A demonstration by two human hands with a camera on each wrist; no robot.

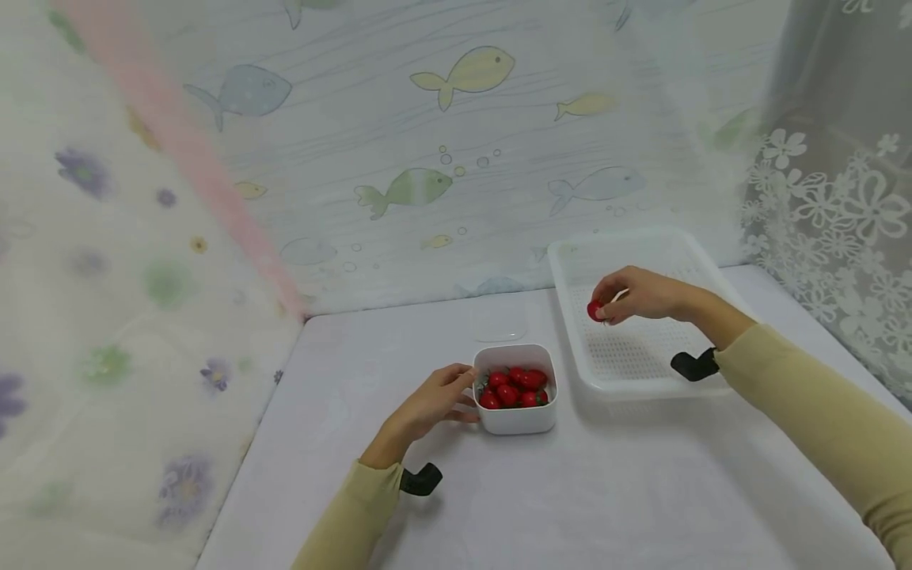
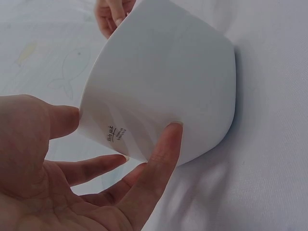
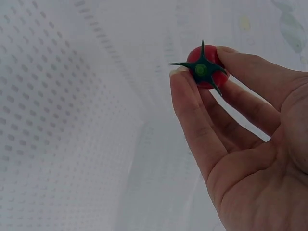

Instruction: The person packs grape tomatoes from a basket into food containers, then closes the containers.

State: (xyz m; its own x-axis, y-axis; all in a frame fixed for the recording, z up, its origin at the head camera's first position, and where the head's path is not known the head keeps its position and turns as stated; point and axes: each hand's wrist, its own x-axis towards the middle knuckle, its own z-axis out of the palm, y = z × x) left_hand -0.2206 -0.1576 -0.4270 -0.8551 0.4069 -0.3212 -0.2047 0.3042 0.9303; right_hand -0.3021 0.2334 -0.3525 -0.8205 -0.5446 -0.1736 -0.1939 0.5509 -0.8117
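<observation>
My right hand [image 1: 636, 293] pinches a red cherry tomato [image 3: 210, 70] between thumb and fingertips, above the white perforated basket [image 1: 627, 389]. In the right wrist view the tomato's green star-shaped calyx faces the camera. My left hand [image 1: 436, 402] is at the left side of a small white square box [image 1: 520, 421], its fingers fairly straight and spread. Seen from the left wrist, the thumb touches the box near its rim and a fingertip rests against the printed wall. Several red cherry tomatoes [image 1: 507, 395] with green tops lie inside the box.
Behind the box a transparent lid-like piece [image 1: 499, 324] lies on the white tablecloth [image 1: 399, 348]. The basket stands at the back right, close to the fish-patterned curtain [image 1: 328, 261]. A floral curtain [image 1: 142, 356] hangs on the left and sheer lace [image 1: 841, 214] on the right.
</observation>
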